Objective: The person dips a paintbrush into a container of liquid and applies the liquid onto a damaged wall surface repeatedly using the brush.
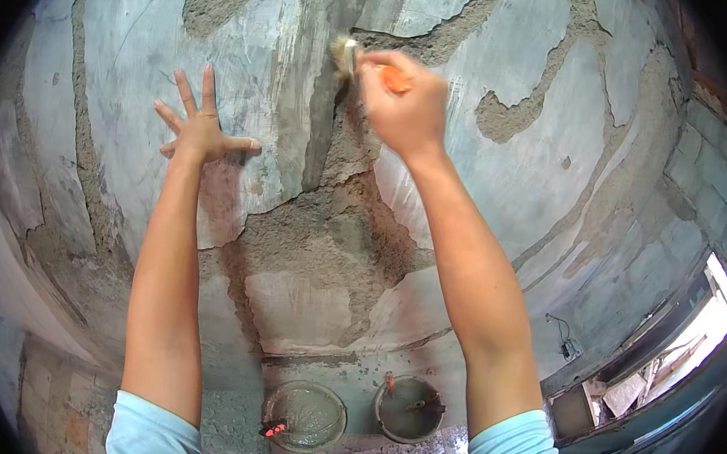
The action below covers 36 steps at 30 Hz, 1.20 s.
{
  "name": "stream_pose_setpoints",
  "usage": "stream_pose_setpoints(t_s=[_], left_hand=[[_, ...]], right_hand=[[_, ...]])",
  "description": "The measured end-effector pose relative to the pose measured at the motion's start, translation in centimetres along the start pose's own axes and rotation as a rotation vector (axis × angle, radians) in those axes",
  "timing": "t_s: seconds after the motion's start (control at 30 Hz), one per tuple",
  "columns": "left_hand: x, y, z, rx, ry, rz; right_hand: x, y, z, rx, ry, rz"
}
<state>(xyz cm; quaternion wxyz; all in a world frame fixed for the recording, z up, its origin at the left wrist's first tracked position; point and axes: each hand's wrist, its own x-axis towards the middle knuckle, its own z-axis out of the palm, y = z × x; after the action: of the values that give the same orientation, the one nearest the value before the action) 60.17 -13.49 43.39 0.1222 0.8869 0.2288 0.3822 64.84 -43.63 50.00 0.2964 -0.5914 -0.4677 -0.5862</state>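
Note:
My left hand lies with spread fingers against the grey plastered wall, holding nothing. Higher up and to the right, my right hand is closed round the orange handle of a paintbrush. Its pale bristles touch the wall beside a darker, damp-looking vertical strip. Below the brush runs a rough patch of bare, broken plaster. The bristles and the right fingers look slightly blurred.
Down at the wall's foot stand two round tubs: one with grey wet mix and a red-and-black handle at its rim, one with murky liquid. A wall socket with a wire and a bright opening are at right.

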Motion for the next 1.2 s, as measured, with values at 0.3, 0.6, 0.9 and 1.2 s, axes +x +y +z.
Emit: stream_pose_setpoints(t_s=[0.3, 0.6, 0.9, 1.2], left_hand=[[-0.1, 0.5, -0.4, 0.012, -0.008, -0.032], [0.3, 0.4, 0.4, -0.01, -0.009, -0.008], [0.9, -0.1, 0.7, -0.013, 0.018, 0.001], [0.3, -1.6, 1.6, 0.0, 0.098, 0.041]], right_hand=[[0.6, 7.2, -7.2, -0.067, 0.129, 0.419], [-1.0, 4.2, -1.8, -0.337, 0.012, 0.062], [-0.8, 5.5, -6.7, 0.111, -0.125, 0.546], [-13.6, -0.6, -13.8, -0.018, -0.325, 0.602]])
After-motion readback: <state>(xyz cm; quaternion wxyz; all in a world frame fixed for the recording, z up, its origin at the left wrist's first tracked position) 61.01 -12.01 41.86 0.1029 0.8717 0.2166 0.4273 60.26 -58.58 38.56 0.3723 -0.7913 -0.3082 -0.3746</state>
